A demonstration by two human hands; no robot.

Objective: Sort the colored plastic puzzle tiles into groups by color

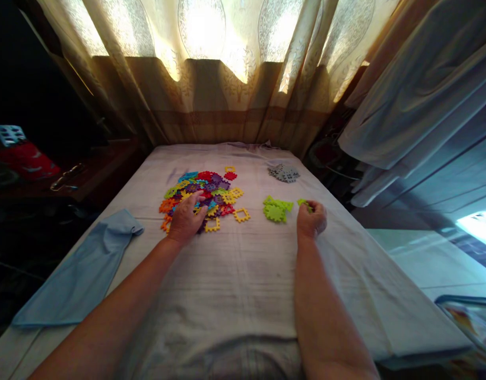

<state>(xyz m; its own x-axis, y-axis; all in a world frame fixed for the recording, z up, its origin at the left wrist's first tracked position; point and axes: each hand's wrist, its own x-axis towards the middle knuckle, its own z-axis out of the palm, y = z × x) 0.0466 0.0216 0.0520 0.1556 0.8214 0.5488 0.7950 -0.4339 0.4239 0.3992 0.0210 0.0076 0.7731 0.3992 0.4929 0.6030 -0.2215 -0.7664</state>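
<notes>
A heap of mixed-colour gear-like plastic pieces (pixel 211 186) lies left of centre on the cloth-covered table. Over its near left part rests my left hand (pixel 187 217), fingers spread and touching the pieces, with none seen gripped. My right hand (pixel 312 218) is closed on a light green piece (pixel 302 202), which shows at its fingertips. Just left of that hand sits a small group of light green pieces (pixel 275 210). Farther back is a pile of grey pieces (pixel 284 173). A yellow square frame (pixel 241 215) lies at the heap's right edge.
A folded light blue cloth (pixel 84 269) lies along the table's left side. Curtains (pixel 227 100) hang behind the table's far edge. Pale fabric (pixel 409 95) hangs at the right. A red item (pixel 29 161) stands on a dark side surface at the left.
</notes>
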